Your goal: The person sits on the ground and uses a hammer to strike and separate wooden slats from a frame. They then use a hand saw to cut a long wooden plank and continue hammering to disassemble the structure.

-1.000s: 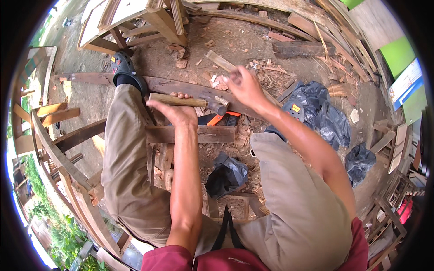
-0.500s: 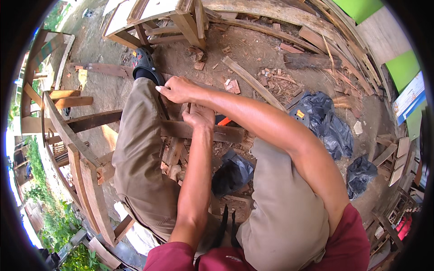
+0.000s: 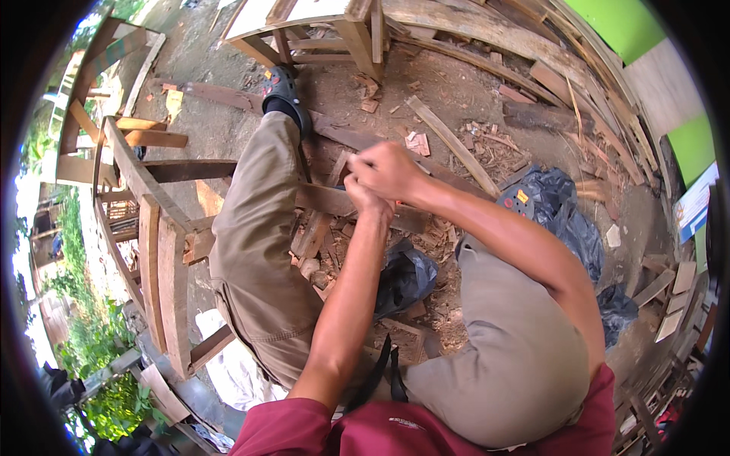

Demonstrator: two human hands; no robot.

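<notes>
My left hand [image 3: 368,201] is curled closed low between my legs, just over a dark wooden board [image 3: 323,199]. What it grips, if anything, is hidden. My right hand [image 3: 388,172] crosses above it, its fingers bent together and slightly smeared; any small thing inside them cannot be made out. Close by the two hands, a short wood piece [image 3: 339,169] slants up from the board. A speck of orange [image 3: 392,204] shows beside my left wrist, mostly covered by the hands.
Black plastic bags [image 3: 407,278] lie among wood chips, with more bags [image 3: 563,213] at my right foot. A curved wooden frame [image 3: 144,205] stands on the left, a white-topped wooden piece [image 3: 327,38] ahead. Long planks [image 3: 487,38] are stacked along the far right.
My right hand has drawn back from beyond the board to directly above my left hand. My left hand has closed more. The whole view has shifted, and the orange thing is more covered.
</notes>
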